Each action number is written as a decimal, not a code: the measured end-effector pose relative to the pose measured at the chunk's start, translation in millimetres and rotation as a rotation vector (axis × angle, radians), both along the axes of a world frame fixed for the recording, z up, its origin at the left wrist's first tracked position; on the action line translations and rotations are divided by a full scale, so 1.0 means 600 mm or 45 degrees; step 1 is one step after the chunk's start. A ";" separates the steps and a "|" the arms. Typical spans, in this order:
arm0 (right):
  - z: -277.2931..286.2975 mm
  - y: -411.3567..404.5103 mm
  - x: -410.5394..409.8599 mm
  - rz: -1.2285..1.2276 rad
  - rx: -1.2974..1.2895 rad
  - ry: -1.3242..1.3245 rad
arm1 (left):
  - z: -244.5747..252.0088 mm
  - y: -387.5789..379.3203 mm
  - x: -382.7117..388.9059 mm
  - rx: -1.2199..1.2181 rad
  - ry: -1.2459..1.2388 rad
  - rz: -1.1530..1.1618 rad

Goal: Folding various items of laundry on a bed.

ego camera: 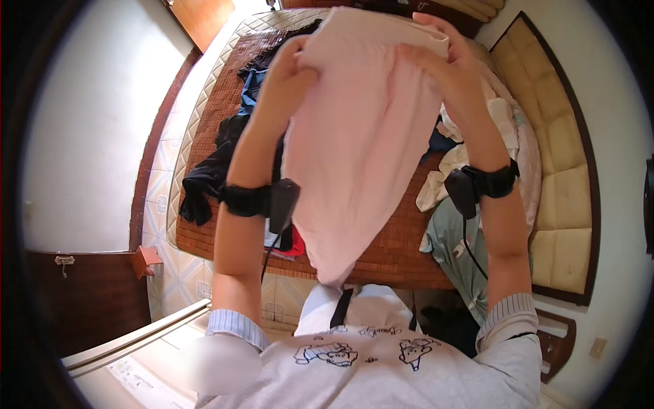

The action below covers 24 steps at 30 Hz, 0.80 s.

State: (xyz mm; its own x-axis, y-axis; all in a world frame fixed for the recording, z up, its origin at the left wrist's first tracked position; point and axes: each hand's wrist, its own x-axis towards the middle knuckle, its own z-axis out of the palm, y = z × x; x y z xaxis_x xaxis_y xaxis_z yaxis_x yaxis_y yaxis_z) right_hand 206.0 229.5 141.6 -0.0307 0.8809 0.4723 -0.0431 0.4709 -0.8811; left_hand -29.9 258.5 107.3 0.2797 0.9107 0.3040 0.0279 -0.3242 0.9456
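Note:
A pale pink garment (357, 133) hangs stretched between my two hands above the bed, its wide folded band at the top and its lower end narrowing towards my lap. My left hand (291, 76) grips the band's left side, thumb in front. At the right side, my right hand (444, 61) holds the band with the thumb in front and other fingers behind the cloth. Black straps with small dark devices and cables are around both wrists. Which kind of garment it is, I cannot tell for certain. Part of the bed and the clothes behind it are hidden.
Dark clothes (204, 174) and a blue piece (250, 92) lie on the brown bed mat (225, 87) at left. Cream clothes (452, 163) and green patterned fabric (454, 240) lie at right, beside the padded headboard (557, 204). A red item (297, 243) shows behind the pink cloth.

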 end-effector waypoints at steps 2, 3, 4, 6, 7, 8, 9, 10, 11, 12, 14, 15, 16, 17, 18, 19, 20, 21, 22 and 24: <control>-0.088 0.071 0.002 -0.027 -0.063 0.008 | -0.128 0.070 -0.004 0.146 0.103 0.168; -0.147 0.110 0.008 -0.087 -0.133 -0.009 | -0.185 0.096 0.000 0.287 0.184 0.300; -0.223 0.152 0.033 -0.108 -0.148 -0.014 | -0.230 0.098 0.031 0.281 0.139 0.353; -0.380 0.227 0.048 -0.326 -0.132 -0.286 | -0.354 0.095 0.028 0.270 0.216 0.412; -0.461 0.248 0.073 -0.336 -0.162 -0.294 | -0.419 0.067 0.041 0.181 0.185 0.337; -0.538 0.259 0.110 -0.459 -0.258 -0.347 | -0.464 0.022 0.062 0.089 0.249 0.304; -0.607 0.269 0.136 -0.570 -0.346 -0.392 | -0.520 -0.024 0.070 -0.052 0.191 0.248; -0.672 0.276 0.193 -0.661 -0.281 -0.529 | -0.571 -0.078 0.084 -0.238 0.200 0.207; -0.728 0.275 0.224 -0.727 -0.227 -0.654 | -0.638 -0.139 0.083 -0.448 0.107 0.209; -0.781 0.255 0.201 -0.725 -0.364 -0.795 | -0.706 -0.209 0.054 -0.637 0.168 0.273; -0.870 0.165 0.115 -0.506 -0.424 -0.623 | -0.812 -0.359 -0.009 -0.879 0.594 0.437; -0.906 0.121 0.115 -0.344 -0.405 -0.503 | -0.840 -0.411 -0.008 -0.957 0.790 0.395; -0.954 0.050 0.148 -0.435 -0.582 -0.788 | -0.851 -0.437 0.014 -1.036 0.877 0.322; -0.951 -0.026 0.086 -0.347 -0.736 -0.794 | -0.852 -0.467 -0.010 -1.086 0.924 0.353; -0.976 -0.089 0.108 -0.378 -0.756 -0.792 | -0.858 -0.473 0.011 -1.100 0.967 0.322; -0.981 -0.157 0.088 -0.435 -0.961 -0.768 | -0.860 -0.489 0.013 -1.132 1.044 0.320; -1.002 -0.223 0.095 -0.496 -1.014 -0.611 | -0.867 -0.491 0.032 -1.075 1.058 0.328; -1.008 -0.278 0.086 -0.363 -1.254 -0.563 | -0.874 -0.499 0.035 -1.095 1.066 0.322; -0.998 -0.322 0.060 -0.320 -1.362 -0.643 | -0.880 -0.509 0.034 -1.073 1.020 0.339; -0.993 -0.386 0.042 -0.136 -1.639 -0.802 | -0.888 -0.512 0.049 -0.942 0.944 0.409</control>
State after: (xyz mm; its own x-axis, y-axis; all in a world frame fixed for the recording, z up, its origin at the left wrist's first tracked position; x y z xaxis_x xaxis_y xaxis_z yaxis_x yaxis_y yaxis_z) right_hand 231.4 -2.0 -454.0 0.1613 0.6883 -0.7073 0.4908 -0.6777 -0.5476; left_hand -0.5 -48.5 -425.8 -0.1155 0.8618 -0.4940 0.6520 0.4410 0.6168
